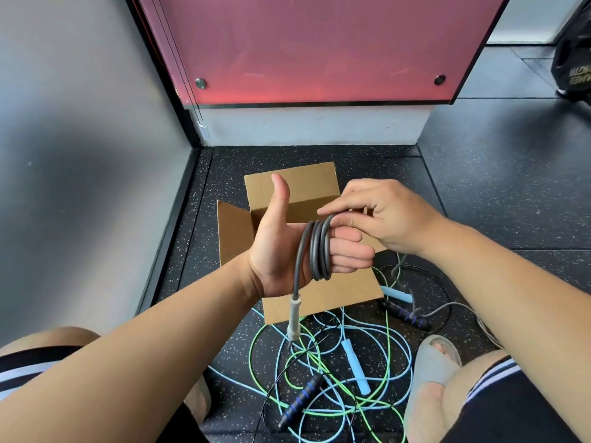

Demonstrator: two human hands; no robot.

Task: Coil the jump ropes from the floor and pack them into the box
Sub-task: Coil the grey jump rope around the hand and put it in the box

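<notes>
A grey jump rope (316, 251) is wound in several loops around the fingers of my left hand (281, 247), whose thumb points up. One grey handle (293, 318) hangs down from the coil. My right hand (380, 215) pinches the rope at the top of the coil. Behind both hands the open cardboard box (300, 183) stands on the floor. Green, light blue and black ropes (323, 372) lie tangled on the floor in front of the box, with black-and-blue handles (300, 399) and light blue handles (355, 366) among them.
A grey wall is on the left and a red panel with a white base stands behind the box. My foot in a grey slipper (431, 372) rests at the right of the tangle. A black bag (572, 59) sits at the far right.
</notes>
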